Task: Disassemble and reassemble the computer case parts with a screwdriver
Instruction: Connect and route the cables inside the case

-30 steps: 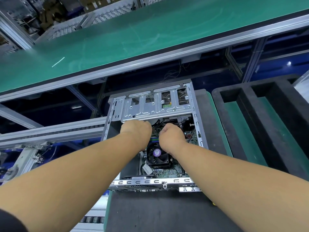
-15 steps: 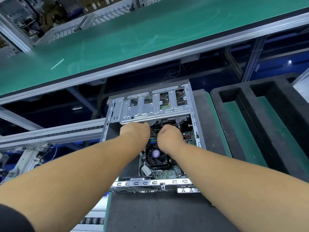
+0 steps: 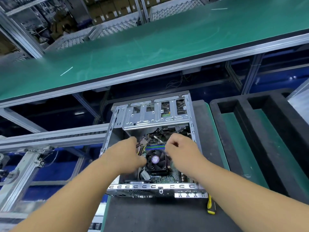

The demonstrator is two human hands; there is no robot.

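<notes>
The open computer case (image 3: pixel 151 187) lies on a black mat, with its silver drive cage (image 3: pixel 155 117) at the far end and a black CPU fan (image 3: pixel 155 160) on the motherboard. Both hands are inside the case, on either side of the fan. My left hand (image 3: pixel 127 154) curls its fingers round a cable bundle (image 3: pixel 145 140) just below the cage. My right hand (image 3: pixel 181 150) hovers right of the fan with curled fingers; what they hold is hidden. A yellow and black screwdriver (image 3: pixel 211 205) lies on the mat beside my right forearm, near the case's front corner.
A long green workbench (image 3: pixel 150 41) runs across the back, above the case. A black foam tray (image 3: pixel 260 131) with deep slots stands to the right. Aluminium conveyor rails (image 3: pixel 53 136) run on the left.
Both hands have drawn back from under the drive cage toward me and moved apart, uncovering the fan. The left hand has brought the cable bundle along.
</notes>
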